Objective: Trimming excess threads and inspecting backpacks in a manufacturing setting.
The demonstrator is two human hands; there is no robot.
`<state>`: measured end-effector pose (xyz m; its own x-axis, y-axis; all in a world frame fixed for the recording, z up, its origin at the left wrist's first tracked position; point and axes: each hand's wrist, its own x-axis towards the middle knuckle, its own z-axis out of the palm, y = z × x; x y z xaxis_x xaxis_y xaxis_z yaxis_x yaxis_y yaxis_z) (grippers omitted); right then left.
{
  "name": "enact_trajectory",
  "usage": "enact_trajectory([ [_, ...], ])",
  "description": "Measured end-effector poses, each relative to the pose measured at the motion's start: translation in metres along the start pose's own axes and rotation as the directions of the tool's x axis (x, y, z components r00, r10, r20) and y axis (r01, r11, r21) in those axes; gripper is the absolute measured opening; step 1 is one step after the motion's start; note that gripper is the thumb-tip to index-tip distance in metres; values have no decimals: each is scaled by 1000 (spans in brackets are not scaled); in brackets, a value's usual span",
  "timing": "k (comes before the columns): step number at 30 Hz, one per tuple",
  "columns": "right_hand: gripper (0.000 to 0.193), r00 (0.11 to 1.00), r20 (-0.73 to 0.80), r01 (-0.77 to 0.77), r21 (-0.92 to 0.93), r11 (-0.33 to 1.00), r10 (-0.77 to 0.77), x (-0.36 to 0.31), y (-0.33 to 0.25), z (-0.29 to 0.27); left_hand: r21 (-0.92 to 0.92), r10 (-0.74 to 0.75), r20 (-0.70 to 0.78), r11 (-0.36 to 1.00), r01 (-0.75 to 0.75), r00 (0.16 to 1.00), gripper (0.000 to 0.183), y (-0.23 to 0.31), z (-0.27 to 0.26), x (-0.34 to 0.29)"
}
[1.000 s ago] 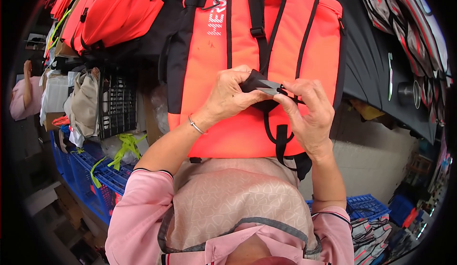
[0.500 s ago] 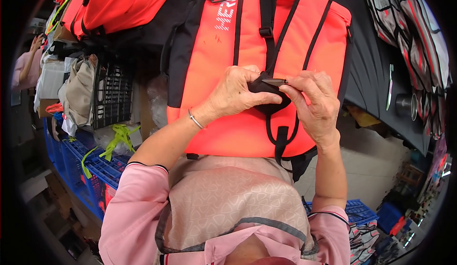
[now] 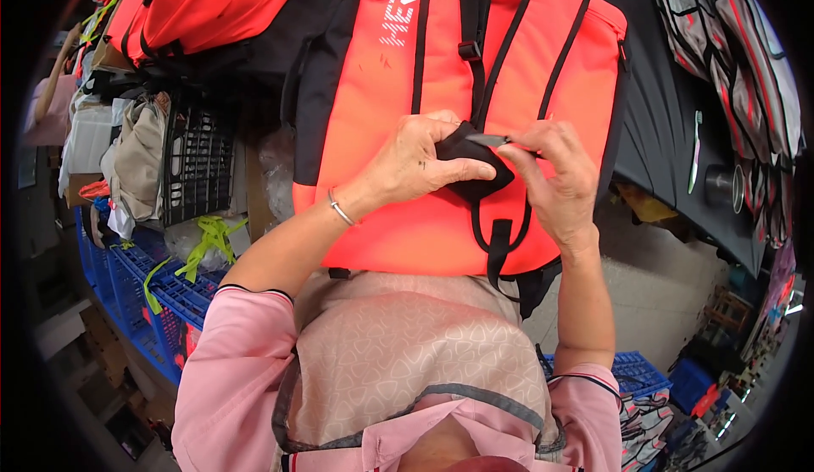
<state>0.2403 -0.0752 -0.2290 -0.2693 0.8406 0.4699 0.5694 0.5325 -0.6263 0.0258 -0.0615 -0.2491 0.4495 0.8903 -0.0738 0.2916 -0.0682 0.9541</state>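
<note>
An orange-red and black bag (image 3: pixel 365 226) lies in front of me, with black straps and trim lines across it. My left hand (image 3: pixel 415 160) is closed on a black fabric patch (image 3: pixel 482 187) of the bag, its thumb pressing on top. In my right hand (image 3: pixel 561 175) is a small pair of thread snips (image 3: pixel 487 140), pinched between thumb and fingers. Their metal blades point left and lie against the upper edge of the patch. The blade tips are close to my left fingers, and whether they touch a thread is too small to tell. Below hangs a black strap loop (image 3: pixel 500 247).
A black-covered table (image 3: pixel 657 133) carries a toothbrush (image 3: pixel 695 152) and a metal cup (image 3: pixel 725 188) at right. More orange bags (image 3: pixel 212 6) are piled at upper left. A black crate (image 3: pixel 199 158) stands by blue crates (image 3: pixel 127 290). Grey striped pieces (image 3: pixel 746 65) hang at far right.
The snips have shifted slightly up and right, and my right fingers have changed their bend. The bag and my left hand have moved a little left.
</note>
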Motion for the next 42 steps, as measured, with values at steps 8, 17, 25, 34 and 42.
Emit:
enact_trajectory([
  [8, 34, 810, 10, -518, 483, 707, 586, -32, 0, -16, 324, 341, 195, 863, -388, 920, 48, 8, -4, -68],
  [17, 30, 750, 251, -629, 555, 544, 612, -45, -29, -11, 356, 345, 173, 852, -385, 922, 32, 13, 2, -53],
  [25, 32, 706, 344, -672, 603, 431, 620, -52, -35, -4, 361, 324, 74, 873, -328, 943, 24, 9, 7, -48],
  [34, 46, 774, 224, -623, 435, 650, 592, -32, -39, -10, 416, 402, -38, 839, -351, 915, 25, 11, 24, -43],
  [42, 28, 969, 176, -238, 456, 857, 176, -57, -58, -1, 439, 261, -286, 891, -117, 922, 44, 10, 8, -77],
])
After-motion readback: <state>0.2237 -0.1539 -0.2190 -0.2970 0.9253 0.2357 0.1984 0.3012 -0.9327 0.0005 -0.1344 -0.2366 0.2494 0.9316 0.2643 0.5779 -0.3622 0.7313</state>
